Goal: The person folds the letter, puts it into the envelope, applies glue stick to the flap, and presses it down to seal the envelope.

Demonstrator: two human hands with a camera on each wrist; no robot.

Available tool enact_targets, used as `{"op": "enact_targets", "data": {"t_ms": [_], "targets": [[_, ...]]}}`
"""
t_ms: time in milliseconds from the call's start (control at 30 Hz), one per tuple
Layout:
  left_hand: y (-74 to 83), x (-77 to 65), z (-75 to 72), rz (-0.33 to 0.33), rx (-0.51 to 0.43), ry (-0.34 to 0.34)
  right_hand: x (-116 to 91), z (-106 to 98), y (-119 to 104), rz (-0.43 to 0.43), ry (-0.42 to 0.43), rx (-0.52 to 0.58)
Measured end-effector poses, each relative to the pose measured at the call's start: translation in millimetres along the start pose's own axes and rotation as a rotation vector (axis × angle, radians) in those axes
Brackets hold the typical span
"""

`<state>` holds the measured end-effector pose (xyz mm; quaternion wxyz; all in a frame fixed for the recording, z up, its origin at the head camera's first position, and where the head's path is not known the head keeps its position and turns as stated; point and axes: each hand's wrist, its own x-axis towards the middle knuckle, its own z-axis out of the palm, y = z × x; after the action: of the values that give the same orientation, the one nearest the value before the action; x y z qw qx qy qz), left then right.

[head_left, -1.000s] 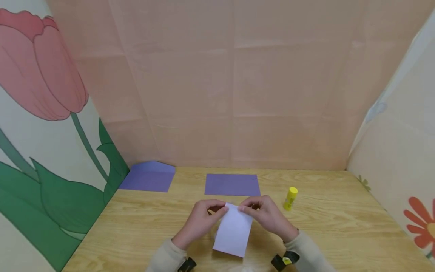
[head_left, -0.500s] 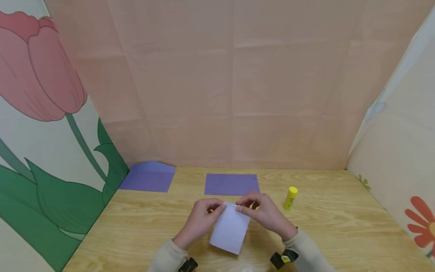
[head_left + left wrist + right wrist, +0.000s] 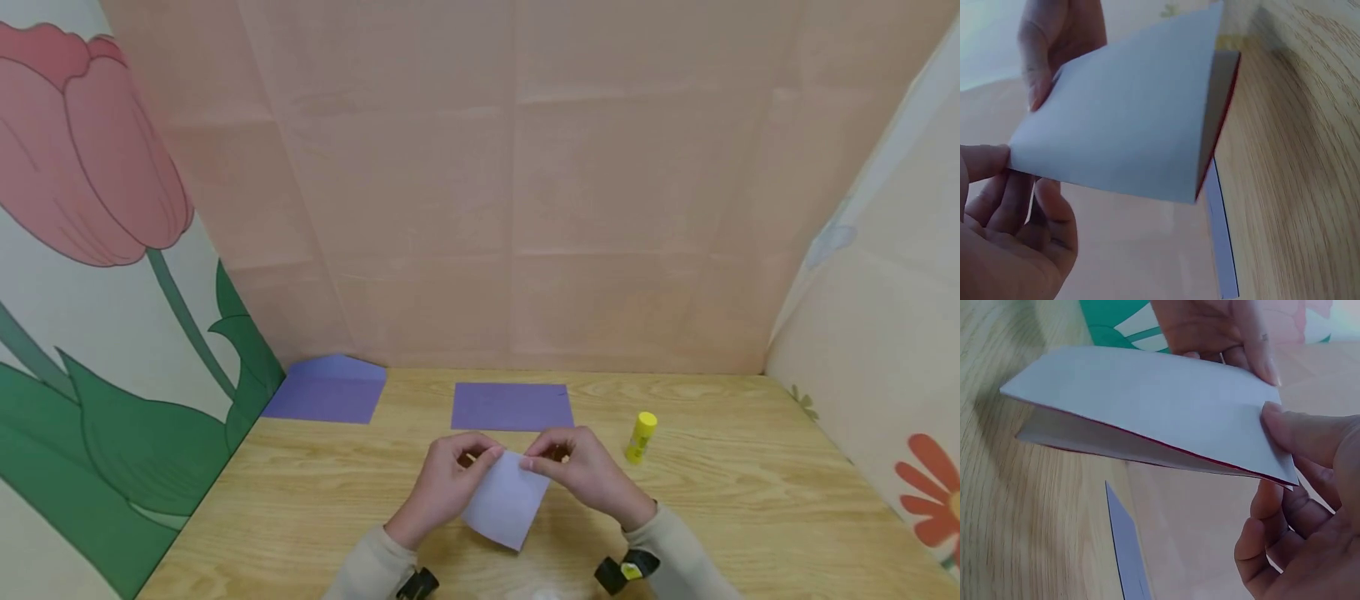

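Note:
Both hands hold a white sheet of paper (image 3: 508, 502) in front of the body, above the table. It is folded into layers, and in the right wrist view the layers of the paper (image 3: 1147, 394) gape apart along one side, with thin dark red edges. My left hand (image 3: 447, 479) pinches one upper corner between thumb and fingers. At the other upper corner, my right hand (image 3: 588, 475) pinches the paper the same way, its thumb (image 3: 1310, 434) flat on top. The sheet's lower end hangs free and curves slightly towards the body.
A purple rectangle of paper (image 3: 512, 407) lies beyond the hands. Farther left is a purple envelope (image 3: 326, 400) with its flap raised. A yellow glue stick (image 3: 641, 437) stands right of the right hand on the wooden table (image 3: 750, 492). A pinkish sheet backs the table.
The paper's lower end has swung up and a little left, and it now bends more. Both hands keep their pinch at the upper corners, with the right hand shifted slightly left.

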<state>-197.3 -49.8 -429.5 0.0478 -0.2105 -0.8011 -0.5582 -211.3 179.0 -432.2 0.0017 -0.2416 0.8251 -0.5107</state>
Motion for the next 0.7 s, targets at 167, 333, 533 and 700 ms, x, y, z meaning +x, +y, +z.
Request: {"op": "enact_targets", "data": {"t_ms": [167, 333, 533, 700], "targets": [[-5.5, 1.6, -0.6, -0.018, -0.014, -0.015, 1, -1, 0, 0.014, 0.044, -0.005], [-7.8, 0.8, 0.2, 0.007, 0.084, -0.068, -1, 2, -2, -0.011, 0.02, -0.093], [-7.3, -1.1, 6.8, 0.052, 0.105, -0.174, -1, 11, -7, -0.095, -0.011, -0.078], [-7.0, -1.9, 9.7, 0.027, 0.082, -0.167, -2, 13, -7, -0.139, 0.031, -0.1]]}}
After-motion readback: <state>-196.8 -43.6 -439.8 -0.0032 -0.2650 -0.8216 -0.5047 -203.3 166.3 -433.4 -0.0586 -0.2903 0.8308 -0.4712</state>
